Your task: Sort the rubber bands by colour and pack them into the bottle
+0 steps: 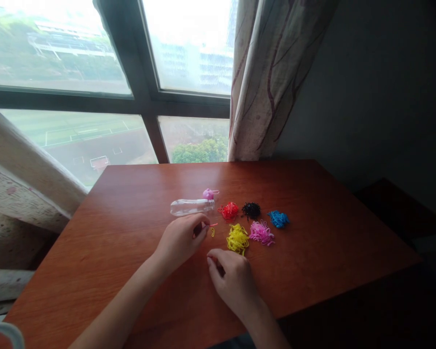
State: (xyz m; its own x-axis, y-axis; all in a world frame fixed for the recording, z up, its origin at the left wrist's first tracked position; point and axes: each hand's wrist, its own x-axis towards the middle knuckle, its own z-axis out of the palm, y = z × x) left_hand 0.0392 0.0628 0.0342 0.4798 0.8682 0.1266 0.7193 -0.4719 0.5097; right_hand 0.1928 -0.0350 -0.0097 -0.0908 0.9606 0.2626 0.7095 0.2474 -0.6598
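Observation:
My left hand (183, 237) pinches a small red rubber band (213, 224), whose end sticks out past the fingertips. Below and to the right of it, my right hand (234, 276) is closed, thumb against forefinger; what lies between these fingertips is too small to make out. A single yellow rubber band (212, 232) lies on the table just under the red one. Beside the hands are loose piles of rubber bands: yellow (237, 239), pink (262, 232), red (228, 211), black (251, 210) and blue (278, 219).
A clear bottle (189, 207) lies on its side beyond my left hand, near a pink cap (208, 194) with a loop. The brown wooden table (138, 194) reaches to a window with curtains (265, 77). A white curved object (3, 329) shows at the lower left.

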